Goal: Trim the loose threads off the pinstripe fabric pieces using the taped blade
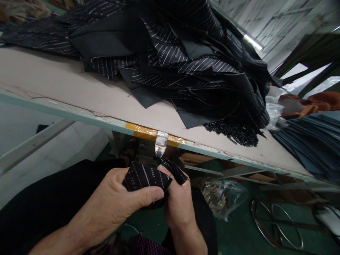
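Observation:
Both hands hold a dark printed fabric piece (146, 175) with white stripes and lettering, just below the table edge. My left hand (119, 194) grips its left side, thumb lying across the front and fingers hidden behind. My right hand (179, 200) is closed on the right part, its thumb pressed on a folded portion. Right above the fabric, a metal tab (160, 143) with a dark round tip sticks out from the table edge, fixed near yellow tape (140, 131).
A large heap of dark striped fabric pieces (170, 53) lies on the table (106, 95), with small black parts (236, 132) at its front right. Dark blue sheets (313, 141) are stacked at right. Beneath are a clear plastic bag (220, 198) and a metal frame (276, 223).

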